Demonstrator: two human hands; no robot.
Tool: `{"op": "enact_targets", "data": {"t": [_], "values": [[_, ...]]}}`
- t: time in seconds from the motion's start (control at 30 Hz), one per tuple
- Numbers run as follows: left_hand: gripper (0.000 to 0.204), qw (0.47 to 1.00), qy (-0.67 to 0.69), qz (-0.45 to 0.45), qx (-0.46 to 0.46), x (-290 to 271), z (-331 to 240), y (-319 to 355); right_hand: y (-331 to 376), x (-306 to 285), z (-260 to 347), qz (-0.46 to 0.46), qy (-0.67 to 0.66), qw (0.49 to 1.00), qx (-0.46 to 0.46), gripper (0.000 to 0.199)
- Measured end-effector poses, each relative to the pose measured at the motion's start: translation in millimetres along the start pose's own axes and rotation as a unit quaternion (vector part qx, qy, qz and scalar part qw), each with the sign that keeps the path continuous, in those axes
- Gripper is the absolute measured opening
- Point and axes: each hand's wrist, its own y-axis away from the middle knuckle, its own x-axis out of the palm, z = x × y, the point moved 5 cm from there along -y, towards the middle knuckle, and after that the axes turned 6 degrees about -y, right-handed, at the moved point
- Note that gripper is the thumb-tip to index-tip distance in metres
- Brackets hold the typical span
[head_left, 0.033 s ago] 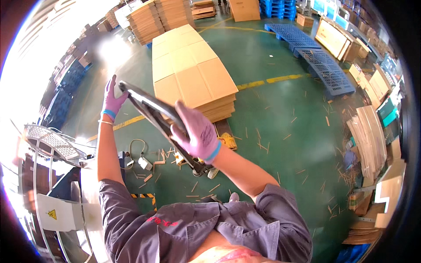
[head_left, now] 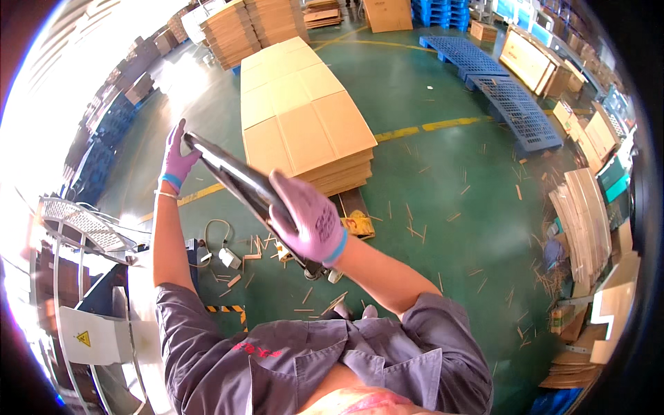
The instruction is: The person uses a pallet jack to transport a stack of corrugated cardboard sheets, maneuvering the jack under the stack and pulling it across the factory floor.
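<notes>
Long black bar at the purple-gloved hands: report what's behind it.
Beyond the long black bar show a flat brown cardboard stack, green floor and a painted yellow line. The bar and purple-gloved right hand hide part of the stack's near side.

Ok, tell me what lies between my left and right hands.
In the head view, a long black bar stretches between the left hand and the right hand.

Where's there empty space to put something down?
Mostly bare green floor lies between the flat cardboard stack and the blue pallets. The stack's top is bare too. It's crowded beside the black handle's lower end, where strips litter the floor.
</notes>
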Motion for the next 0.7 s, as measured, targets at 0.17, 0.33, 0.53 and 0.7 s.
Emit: {"op": "enact_targets", "data": {"t": [0.17,0.33,0.53,0.7], "values": [[0.032,0.992,0.109,-0.058,-0.041,36.8,-13.8,-13.6,-4.5,-27.9,-26.0,0.024,-0.089,0.996,-0.011,0.061],[0.027,0.979,0.027,-0.156,-0.130,-21.1,-46.3,69.1,-22.4,-68.1,-102.7,0.171,-0.103,0.976,0.082,0.058],[0.026,0.939,-0.078,-0.003,-0.334,-76.8,-145.9,140.4,-72.2,-56.2,-239.4,0.157,-0.272,0.929,0.197,0.045],[0.027,0.836,0.365,-0.044,-0.407,-49.3,-255.1,155.6,-104.4,-1.7,-295.5,0.218,-0.559,0.723,0.342,0.035]]}}
